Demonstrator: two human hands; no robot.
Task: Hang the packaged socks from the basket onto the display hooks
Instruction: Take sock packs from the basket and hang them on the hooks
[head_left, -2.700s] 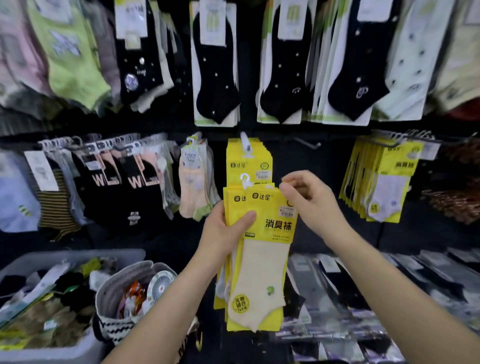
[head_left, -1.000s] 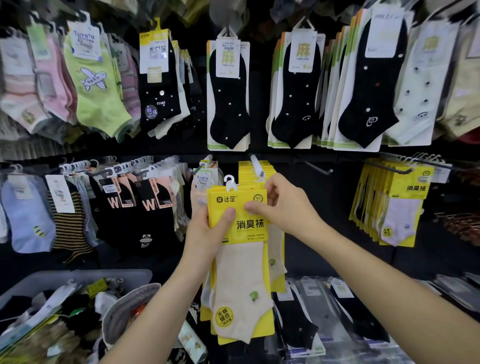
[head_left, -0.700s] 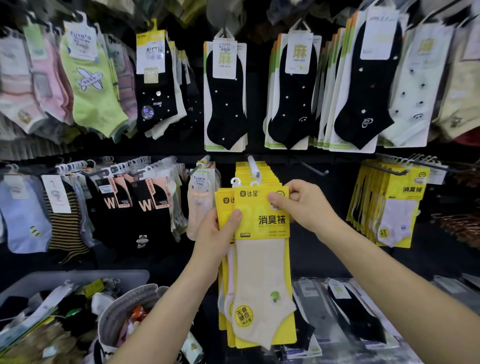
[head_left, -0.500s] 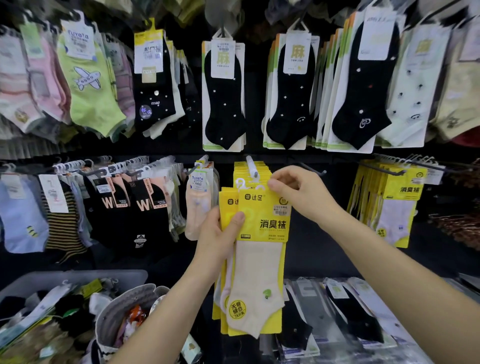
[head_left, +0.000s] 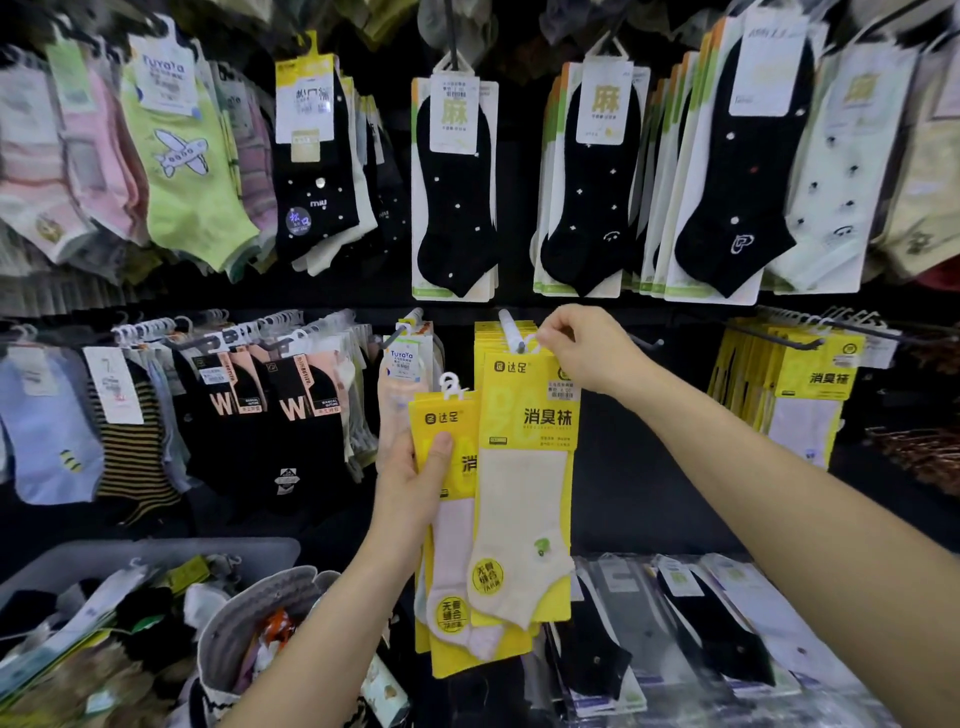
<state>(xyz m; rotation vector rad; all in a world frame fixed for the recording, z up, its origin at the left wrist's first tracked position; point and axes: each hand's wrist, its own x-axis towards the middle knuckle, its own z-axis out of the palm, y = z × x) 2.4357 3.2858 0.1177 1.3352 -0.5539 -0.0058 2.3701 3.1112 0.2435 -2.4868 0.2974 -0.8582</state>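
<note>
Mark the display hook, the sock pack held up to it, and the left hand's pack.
display hook (head_left: 509, 326): head view, white tip.
right-hand sock pack (head_left: 519, 396): head view, yellow header.
left-hand sock pack (head_left: 457, 417): head view, yellow header.

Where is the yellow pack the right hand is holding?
Head view, centre: the yellow pack hangs from the right hand at the white display hook, just right of the stack gripped by the left hand.

glossy yellow card pack (head_left: 524, 410), knit cloth sock (head_left: 519, 525)
</note>
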